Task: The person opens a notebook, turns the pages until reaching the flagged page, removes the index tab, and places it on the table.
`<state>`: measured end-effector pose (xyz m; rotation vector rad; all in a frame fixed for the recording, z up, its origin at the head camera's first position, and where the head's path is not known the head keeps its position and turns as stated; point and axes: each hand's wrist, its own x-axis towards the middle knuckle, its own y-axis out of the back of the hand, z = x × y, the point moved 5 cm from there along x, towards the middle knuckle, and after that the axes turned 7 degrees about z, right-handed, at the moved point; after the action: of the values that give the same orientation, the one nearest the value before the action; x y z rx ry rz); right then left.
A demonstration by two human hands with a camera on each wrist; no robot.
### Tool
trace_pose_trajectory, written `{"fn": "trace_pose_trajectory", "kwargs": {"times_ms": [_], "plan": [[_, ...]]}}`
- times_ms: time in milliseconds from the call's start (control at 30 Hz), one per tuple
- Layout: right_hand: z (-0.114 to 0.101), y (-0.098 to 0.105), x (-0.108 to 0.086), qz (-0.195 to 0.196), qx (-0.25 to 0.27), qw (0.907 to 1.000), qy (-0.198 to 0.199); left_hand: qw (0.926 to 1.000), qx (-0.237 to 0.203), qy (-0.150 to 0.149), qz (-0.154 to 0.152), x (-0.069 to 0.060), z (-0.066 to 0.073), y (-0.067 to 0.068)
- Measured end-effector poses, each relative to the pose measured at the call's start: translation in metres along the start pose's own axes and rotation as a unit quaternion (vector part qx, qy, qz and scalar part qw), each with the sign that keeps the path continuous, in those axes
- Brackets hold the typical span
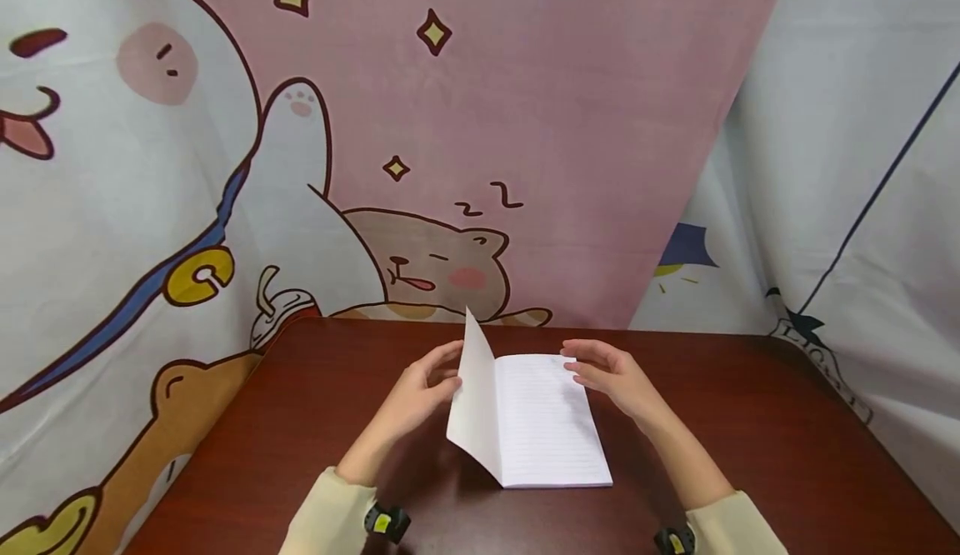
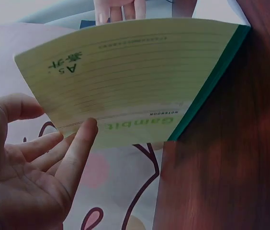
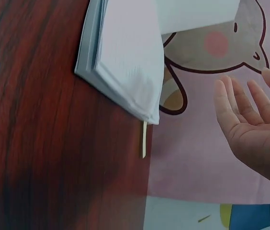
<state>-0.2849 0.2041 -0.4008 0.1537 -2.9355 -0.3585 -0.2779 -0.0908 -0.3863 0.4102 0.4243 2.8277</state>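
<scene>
A notebook lies spread on the table, its ruled white page [image 1: 551, 422] facing up and its front cover [image 1: 474, 405] standing raised at the left. The cover's outer side [image 2: 125, 81] is pale green with a dark green spine strip. My left hand [image 1: 423, 388] touches the cover's free edge with fairly straight fingers; one finger [image 2: 81, 143] lies against its outer side. My right hand [image 1: 618, 380] is over the page's upper right corner, fingers spread and loosely bent. In the right wrist view, that hand [image 3: 257, 115] holds nothing and stands apart from the pages [image 3: 130, 57].
The dark red-brown table [image 1: 300, 430] meets a cartoon-printed cloth [image 1: 570, 122] at its back edge, with more cloth at both sides. A thin ribbon [image 3: 144, 139] sticks out from the notebook. Wrist devices [image 1: 387, 523] are strapped near both sleeves.
</scene>
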Motion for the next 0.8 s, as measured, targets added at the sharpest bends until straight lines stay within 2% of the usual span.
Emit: {"fn": "trace_pose_trajectory", "kwargs": {"times_ms": [133, 300, 500, 800], "plan": [[0.005, 0.009, 0.000, 0.019, -0.011, 0.9997, -0.009, 0.9999, 0.009, 0.007, 0.002, -0.004, -0.005, 0.008], [0.014, 0.018, 0.001, 0.036, -0.011, 0.9989, -0.026, 0.9996, -0.003, 0.028, 0.000, -0.008, -0.011, 0.016], [0.025, 0.025, 0.001, 0.046, -0.015, 0.9983, -0.031, 0.9990, -0.014, 0.041, -0.010, -0.011, -0.020, 0.025], [0.035, 0.028, 0.001, 0.046, -0.026, 0.9970, -0.057, 0.9978, -0.010, 0.066, -0.001, -0.013, -0.034, 0.032]]}}
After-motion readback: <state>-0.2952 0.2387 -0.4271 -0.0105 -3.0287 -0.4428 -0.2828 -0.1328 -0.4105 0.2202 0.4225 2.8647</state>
